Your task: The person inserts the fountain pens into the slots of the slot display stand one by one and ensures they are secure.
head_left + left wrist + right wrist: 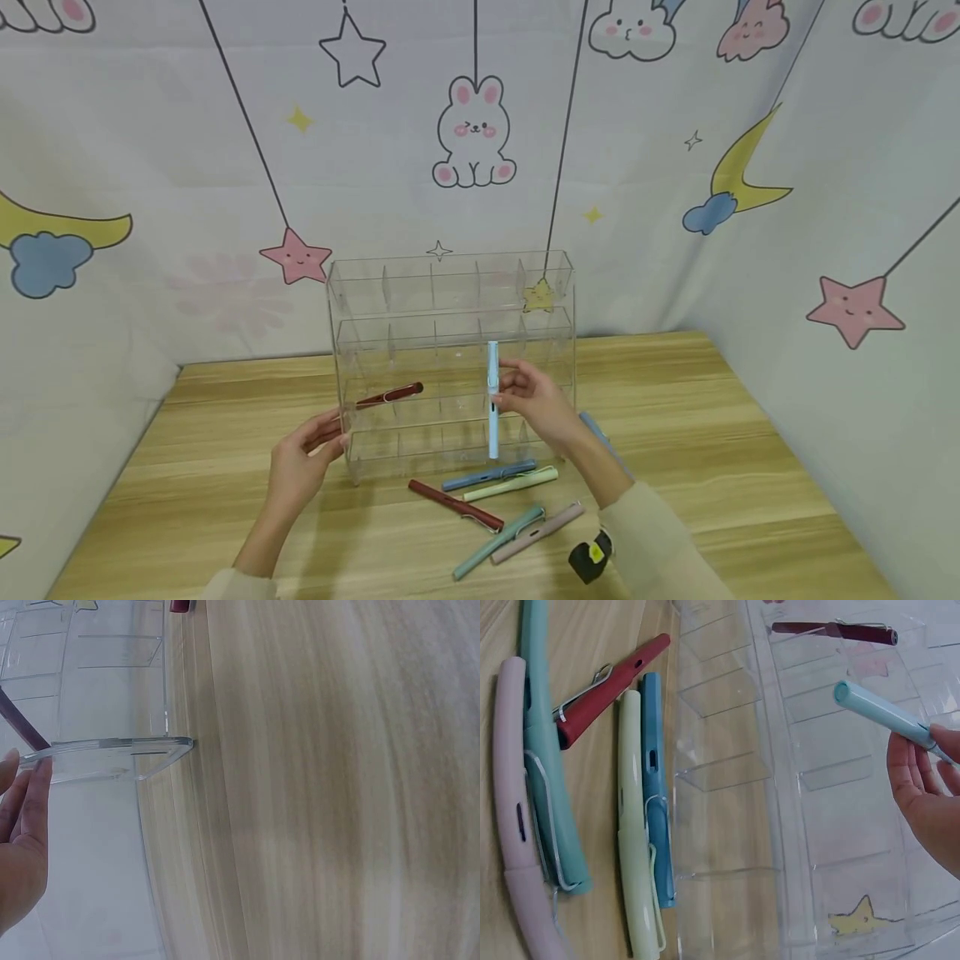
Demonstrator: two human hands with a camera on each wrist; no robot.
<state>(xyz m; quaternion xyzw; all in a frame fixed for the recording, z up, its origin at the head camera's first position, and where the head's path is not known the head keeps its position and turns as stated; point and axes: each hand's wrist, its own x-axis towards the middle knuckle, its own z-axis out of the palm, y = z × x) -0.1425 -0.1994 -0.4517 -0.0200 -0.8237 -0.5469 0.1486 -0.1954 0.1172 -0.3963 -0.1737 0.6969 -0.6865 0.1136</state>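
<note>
A clear acrylic pen rack (408,292) with several divided tiers stands on the wooden table. My left hand (296,467) grips its left side panel at the edge, between thumb and fingers. Inside the rack, at the left, a dark red pen (390,395) lies tilted, its capped end pointing right and sticking out toward the front. In front of the rack's right half, my right hand (543,408) pinches a light blue pen (492,433) and holds it upright. The right wrist view shows the light blue pen (885,712) apart from the shelves.
Before the rack lie a red pen (453,504), a blue pen (487,476), a pale yellow-green pen (513,483), a teal pen (495,546) and a pale pink pen (536,533). Another blue pen (596,429) lies beyond the right forearm. A patterned cloth (225,167) hangs behind.
</note>
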